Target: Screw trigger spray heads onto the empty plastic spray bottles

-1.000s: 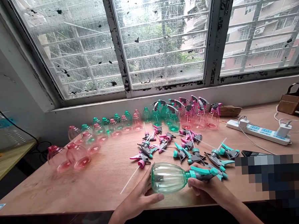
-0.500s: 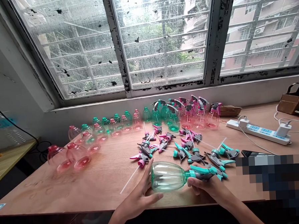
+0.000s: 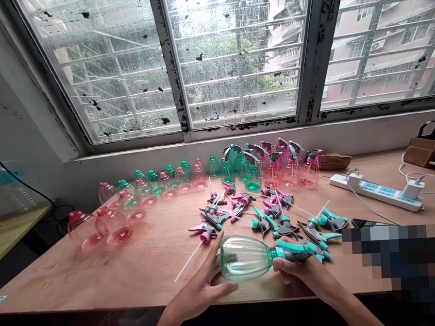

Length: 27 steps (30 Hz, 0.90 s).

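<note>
A clear green spray bottle (image 3: 246, 259) lies on its side in the air above the table's near edge, its neck pointing right. My left hand (image 3: 205, 278) cups its base, the thumb below and the other fingers partly hidden behind the plastic. At the neck, my right hand (image 3: 294, 271) is closed around the teal and grey trigger head (image 3: 297, 249), thumb near the collar. The head sits on the bottle's neck; I cannot tell how tightly. Just beyond my hands lie loose teal trigger heads (image 3: 318, 233) and pink trigger heads (image 3: 238, 208) with thin white tubes.
Pink bottles (image 3: 113, 227) and green bottles without heads line the table's left and back. Several bottles with heads (image 3: 272, 172) stand below the window. To the right are a white power strip (image 3: 375, 191), cables, a dark phone (image 3: 370, 223) and a cardboard box (image 3: 424, 147).
The green bottle has shifted very slightly in my hands, its base a touch lower and to the right. Both hands stay almost where they were.
</note>
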Motion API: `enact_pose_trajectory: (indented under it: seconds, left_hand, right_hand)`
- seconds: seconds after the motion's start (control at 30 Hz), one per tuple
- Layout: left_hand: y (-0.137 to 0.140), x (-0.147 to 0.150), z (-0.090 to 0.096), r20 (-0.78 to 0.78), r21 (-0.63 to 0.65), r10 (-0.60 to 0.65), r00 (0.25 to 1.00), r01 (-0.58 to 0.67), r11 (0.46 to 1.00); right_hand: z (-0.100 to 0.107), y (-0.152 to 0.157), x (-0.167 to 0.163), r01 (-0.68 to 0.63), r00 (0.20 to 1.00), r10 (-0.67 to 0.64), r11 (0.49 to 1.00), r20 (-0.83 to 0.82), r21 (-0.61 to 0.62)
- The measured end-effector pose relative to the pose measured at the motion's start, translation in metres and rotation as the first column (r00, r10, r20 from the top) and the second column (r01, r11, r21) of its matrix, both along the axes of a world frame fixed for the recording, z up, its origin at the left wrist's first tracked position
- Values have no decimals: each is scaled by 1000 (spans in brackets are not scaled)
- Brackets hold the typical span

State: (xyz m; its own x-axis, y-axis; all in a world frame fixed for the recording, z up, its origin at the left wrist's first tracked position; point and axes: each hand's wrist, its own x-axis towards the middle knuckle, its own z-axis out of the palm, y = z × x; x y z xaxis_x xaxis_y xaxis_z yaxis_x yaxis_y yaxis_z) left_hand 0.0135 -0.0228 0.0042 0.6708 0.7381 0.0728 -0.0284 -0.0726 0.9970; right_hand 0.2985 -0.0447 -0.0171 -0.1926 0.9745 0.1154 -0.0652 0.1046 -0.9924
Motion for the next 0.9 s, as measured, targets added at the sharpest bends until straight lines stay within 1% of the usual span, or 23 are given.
enact_pose_trajectory:
  seconds: [0.13,0.27,0.33,0.43,0.57,0.73,0.9]
  left_hand:
    - [0,0,-2,5,-12,-2,1000,2,1000]
    - [2,-2,-5,15,-51,24,1000,-23,998]
    - [3,-2,-5,-3,-49,12,1000,-12,999]
    - [1,-1,-2,-14,-32,-14,1000,14,999]
    - [-1,0,1,6,4,-12,1000,12,1000]
    - [2,0,0,6,-34,-13,1000,14,999]
    - [3,-1,-1,-26,-39,-20,999,19,999]
  right_hand:
    - [-3,1,0,5,1000,-5,1000,-3,0]
    - [-7,3,1,-46,998,44,998,-38,-42]
    - [-7,3,2,-58,998,56,997,-41,-50]
    - [-4,1,1,-42,999,41,998,-24,-54]
    - [-3,1,0,-22,1000,22,998,-2,-57]
    - [-5,3,0,-25,1000,25,1000,0,1]
    - [-5,0,1,33,999,-32,999,36,-13]
